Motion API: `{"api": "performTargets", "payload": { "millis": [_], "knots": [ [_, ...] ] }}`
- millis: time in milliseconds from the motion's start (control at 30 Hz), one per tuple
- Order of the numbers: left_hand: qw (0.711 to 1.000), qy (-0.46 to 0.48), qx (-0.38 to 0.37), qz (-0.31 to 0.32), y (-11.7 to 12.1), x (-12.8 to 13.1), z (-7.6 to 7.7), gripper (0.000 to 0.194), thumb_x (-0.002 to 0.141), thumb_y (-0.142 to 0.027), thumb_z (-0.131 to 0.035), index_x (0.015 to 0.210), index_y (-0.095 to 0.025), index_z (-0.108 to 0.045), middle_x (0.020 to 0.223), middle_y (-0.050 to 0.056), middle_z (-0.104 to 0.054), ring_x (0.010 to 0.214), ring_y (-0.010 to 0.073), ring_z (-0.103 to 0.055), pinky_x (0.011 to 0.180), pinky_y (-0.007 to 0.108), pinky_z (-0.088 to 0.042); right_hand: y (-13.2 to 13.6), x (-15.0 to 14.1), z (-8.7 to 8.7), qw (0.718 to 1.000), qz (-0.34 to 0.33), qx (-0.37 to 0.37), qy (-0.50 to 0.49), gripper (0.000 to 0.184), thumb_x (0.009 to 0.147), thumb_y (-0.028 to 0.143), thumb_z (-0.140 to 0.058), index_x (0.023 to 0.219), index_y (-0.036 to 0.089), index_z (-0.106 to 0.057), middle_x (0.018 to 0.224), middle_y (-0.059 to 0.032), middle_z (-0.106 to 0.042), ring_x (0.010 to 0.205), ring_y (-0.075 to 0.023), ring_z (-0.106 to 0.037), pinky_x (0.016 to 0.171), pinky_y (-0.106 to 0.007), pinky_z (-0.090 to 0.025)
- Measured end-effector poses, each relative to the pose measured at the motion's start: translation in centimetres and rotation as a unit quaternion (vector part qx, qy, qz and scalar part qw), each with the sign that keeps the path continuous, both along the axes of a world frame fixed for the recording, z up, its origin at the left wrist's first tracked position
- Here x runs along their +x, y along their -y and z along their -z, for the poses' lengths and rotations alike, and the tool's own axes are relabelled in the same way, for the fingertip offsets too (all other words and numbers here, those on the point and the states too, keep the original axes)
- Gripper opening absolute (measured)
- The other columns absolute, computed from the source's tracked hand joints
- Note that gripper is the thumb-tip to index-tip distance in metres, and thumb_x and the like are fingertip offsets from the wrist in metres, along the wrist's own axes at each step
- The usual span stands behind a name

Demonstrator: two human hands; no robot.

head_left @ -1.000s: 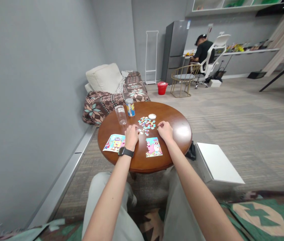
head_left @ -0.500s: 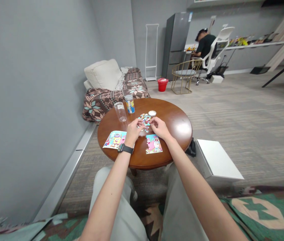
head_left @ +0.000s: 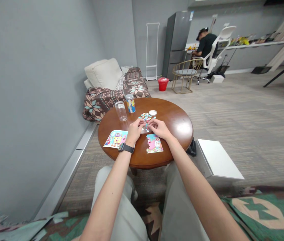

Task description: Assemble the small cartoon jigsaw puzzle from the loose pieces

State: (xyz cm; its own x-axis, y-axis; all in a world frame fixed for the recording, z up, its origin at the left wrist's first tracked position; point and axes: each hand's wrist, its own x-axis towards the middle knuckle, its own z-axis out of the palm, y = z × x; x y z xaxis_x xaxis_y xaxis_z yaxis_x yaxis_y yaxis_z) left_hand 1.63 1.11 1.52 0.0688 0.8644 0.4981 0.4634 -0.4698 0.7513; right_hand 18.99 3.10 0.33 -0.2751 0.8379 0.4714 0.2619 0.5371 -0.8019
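Note:
My left hand [head_left: 134, 130], with a black watch on its wrist, is closed in a pinch at the near side of a pile of loose jigsaw pieces [head_left: 145, 116]. Facing it, my right hand [head_left: 159, 128] is pinched too, and the fingertips almost meet. A small bluish jigsaw piece [head_left: 147, 125] shows between them; its outline is partly hidden by the fingers. Just below the right hand lies a joined part of the jigsaw puzzle [head_left: 154, 144] with a pink figure. A printed picture sheet [head_left: 116, 139] lies left, partly behind my left hand and wrist.
On the round wooden table [head_left: 174, 113] stand a clear glass [head_left: 121, 111] and a printed can [head_left: 130, 103]; a round lid [head_left: 153, 113] lies behind the pieces. A white box [head_left: 219, 157] is at the right. Farther back, a person [head_left: 208, 45] sits at a counter.
My hands have come closer together over the pieces, the right moving slightly left and down. The bluish piece now shows between the fingertips. The view has shifted slightly.

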Motion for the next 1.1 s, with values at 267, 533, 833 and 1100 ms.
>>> {"api": "performTargets", "payload": {
  "millis": [267, 533, 833, 1100],
  "knots": [
    [0.999, -0.027, -0.032, 0.031, 0.4, 0.2, -0.4, 0.01, 0.088, -0.01, -0.062, 0.093, -0.019, -0.064, 0.094, 0.004, -0.076, 0.092, 0.0174, -0.073, 0.09, 0.031, -0.057, -0.2, 0.0, 0.2, 1.0, 0.027, -0.002, -0.001, 0.012, 0.081, 0.03, -0.06, 0.085, 0.021, -0.068, 0.081, -0.0029, -0.072, 0.074, -0.0183, -0.064, 0.075, -0.033, -0.052],
    [0.996, -0.06, -0.033, 0.051, 0.6, 0.3, -0.4, 0.015, 0.089, -0.011, -0.064, 0.1, -0.018, -0.069, 0.101, 0.006, -0.077, 0.095, 0.0185, -0.073, 0.091, 0.031, -0.055, -0.6, 0.3, 0.4, 1.0, 0.008, 0.005, -0.012, 0.017, 0.082, 0.036, -0.064, 0.085, 0.021, -0.071, 0.091, -0.0059, -0.073, 0.084, -0.0217, -0.066, 0.078, -0.036, -0.053],
    [0.998, -0.053, -0.016, 0.025, 0.3, 0.2, -0.4, 0.013, 0.09, -0.013, -0.063, 0.098, -0.018, -0.072, 0.1, 0.005, -0.076, 0.092, 0.0174, -0.07, 0.089, 0.029, -0.053, -0.7, 0.3, 0.3, 0.999, -0.003, -0.03, -0.039, 0.017, 0.082, 0.031, -0.065, 0.094, 0.021, -0.07, 0.089, -0.0044, -0.074, 0.085, -0.0209, -0.068, 0.085, -0.038, -0.052],
    [0.997, -0.066, -0.026, 0.029, 0.2, 0.2, 0.0, 0.009, 0.091, -0.017, -0.062, 0.092, -0.019, -0.071, 0.092, 0.002, -0.076, 0.085, 0.0169, -0.069, 0.085, 0.028, -0.052, -1.1, 0.2, 0.7, 0.997, 0.007, -0.038, -0.064, 0.022, 0.081, 0.033, -0.064, 0.098, 0.021, -0.062, 0.086, -0.0029, -0.069, 0.081, -0.0186, -0.066, 0.075, -0.033, -0.051]
  ]
}}
